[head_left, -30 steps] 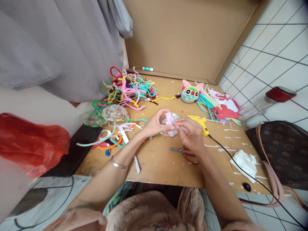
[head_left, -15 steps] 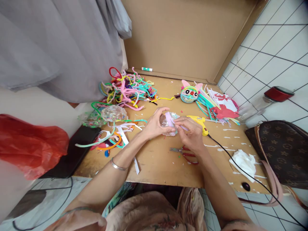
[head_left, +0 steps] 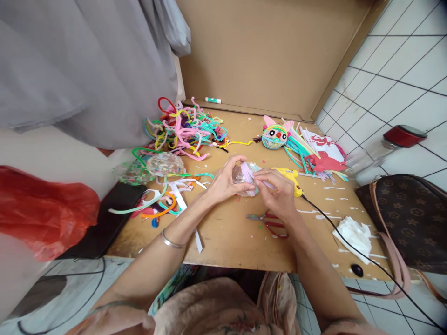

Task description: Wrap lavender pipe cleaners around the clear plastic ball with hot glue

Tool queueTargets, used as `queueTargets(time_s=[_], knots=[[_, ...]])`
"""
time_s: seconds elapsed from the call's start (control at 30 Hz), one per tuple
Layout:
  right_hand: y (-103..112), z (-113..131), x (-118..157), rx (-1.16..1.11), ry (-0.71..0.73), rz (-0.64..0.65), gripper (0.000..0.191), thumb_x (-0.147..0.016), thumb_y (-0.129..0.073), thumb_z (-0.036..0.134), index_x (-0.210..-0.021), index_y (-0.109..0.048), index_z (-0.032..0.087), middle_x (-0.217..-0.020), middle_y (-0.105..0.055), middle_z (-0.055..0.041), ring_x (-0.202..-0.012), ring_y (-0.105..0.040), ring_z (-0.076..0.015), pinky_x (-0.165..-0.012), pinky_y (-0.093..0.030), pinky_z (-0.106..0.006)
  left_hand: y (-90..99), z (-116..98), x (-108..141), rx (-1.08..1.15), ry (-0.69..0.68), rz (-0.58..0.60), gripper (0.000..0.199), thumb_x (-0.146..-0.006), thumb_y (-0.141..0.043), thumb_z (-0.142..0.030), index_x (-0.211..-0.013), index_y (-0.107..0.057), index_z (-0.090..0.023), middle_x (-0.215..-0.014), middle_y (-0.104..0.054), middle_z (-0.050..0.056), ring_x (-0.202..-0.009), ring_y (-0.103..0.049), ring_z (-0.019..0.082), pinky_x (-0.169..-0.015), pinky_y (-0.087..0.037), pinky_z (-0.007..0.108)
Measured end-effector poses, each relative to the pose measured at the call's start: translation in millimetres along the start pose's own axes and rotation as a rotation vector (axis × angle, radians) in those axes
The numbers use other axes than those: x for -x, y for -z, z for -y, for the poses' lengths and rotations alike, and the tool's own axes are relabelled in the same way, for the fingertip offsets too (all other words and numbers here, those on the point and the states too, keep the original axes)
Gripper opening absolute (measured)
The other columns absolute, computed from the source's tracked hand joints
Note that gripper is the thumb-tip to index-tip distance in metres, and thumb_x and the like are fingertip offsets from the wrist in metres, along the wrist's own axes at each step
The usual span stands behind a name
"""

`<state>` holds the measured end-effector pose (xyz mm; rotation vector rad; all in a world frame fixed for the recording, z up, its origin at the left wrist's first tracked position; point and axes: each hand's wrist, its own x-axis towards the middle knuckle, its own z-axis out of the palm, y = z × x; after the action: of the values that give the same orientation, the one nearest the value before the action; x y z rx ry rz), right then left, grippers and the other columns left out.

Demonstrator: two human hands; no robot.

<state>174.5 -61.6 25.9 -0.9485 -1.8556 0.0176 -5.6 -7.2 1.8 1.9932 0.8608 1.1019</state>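
Note:
In the middle of the table, my left hand (head_left: 226,181) is curled round a clear, rounded plastic piece (head_left: 239,175), with the thumb along its near side. A lilac pipe cleaner (head_left: 247,172) runs across the face of that piece. My right hand (head_left: 277,188) pinches the pipe cleaner at the right side, its fingertips against the plastic. The lilac end shows between and beyond the right fingers. Just below the right hand, red-handled scissors (head_left: 274,227) lie on the tabletop. Behind the right hand rests a yellow glue gun (head_left: 292,179), partly covered by the fingers.
A heap of coloured pipe cleaners (head_left: 185,128) fills the back left. Clear plastic pieces (head_left: 165,164) sit nearer. A decorated animal face (head_left: 274,136) is at the back right. A black cord (head_left: 344,237) crosses the right side by a white tissue (head_left: 354,236) and a brown handbag (head_left: 405,218).
Both hands stay almost in place. The lilac pipe cleaner and the plastic piece have shifted very slightly under the fingers.

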Motion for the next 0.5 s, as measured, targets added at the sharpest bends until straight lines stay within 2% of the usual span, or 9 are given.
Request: queueTargets(time_s=[0.1, 0.27, 0.5], knots=[[-0.1, 1.3, -0.8, 0.014, -0.002, -0.008, 0.011, -0.088, -0.057, 0.019, -0.084, -0.066, 0.023, -0.082, -0.074, -0.0028, -0.083, -0.071, -0.0184, -0.077, -0.057, -0.034, 0.1, -1.3, -0.1, -0.006, 0.021, 0.002, 0.073, -0.07, -0.077, -0.053, -0.127, -0.045, -0.021, -0.125, -0.057, 0.01, -0.104, -0.061, 0.023, -0.089, -0.048, 0.034], [-1.0, 0.5, -1.1, -0.007, -0.02, -0.009, 0.011, -0.088, -0.057, 0.019, -0.083, -0.066, 0.023, -0.082, -0.074, -0.0028, -0.082, -0.071, -0.0181, -0.077, -0.057, -0.034, 0.1, -3.1, -1.0, -0.004, 0.017, -0.025, 0.07, -0.068, -0.079, -0.051, -0.122, -0.048, -0.02, -0.124, -0.058, 0.01, -0.118, -0.056, 0.027, -0.102, -0.043, 0.039], [0.0, -1.4, -1.0, 0.025, -0.001, -0.006, 0.012, -0.088, -0.056, 0.019, -0.085, -0.067, 0.023, -0.083, -0.075, -0.0034, -0.083, -0.071, -0.0187, -0.079, -0.057, -0.035, -0.8, -4.5, -0.7, -0.001, 0.029, -0.019, 0.065, -0.071, -0.077, -0.05, -0.121, -0.049, -0.019, -0.114, -0.062, 0.008, -0.101, -0.061, 0.022, -0.088, -0.049, 0.033]])
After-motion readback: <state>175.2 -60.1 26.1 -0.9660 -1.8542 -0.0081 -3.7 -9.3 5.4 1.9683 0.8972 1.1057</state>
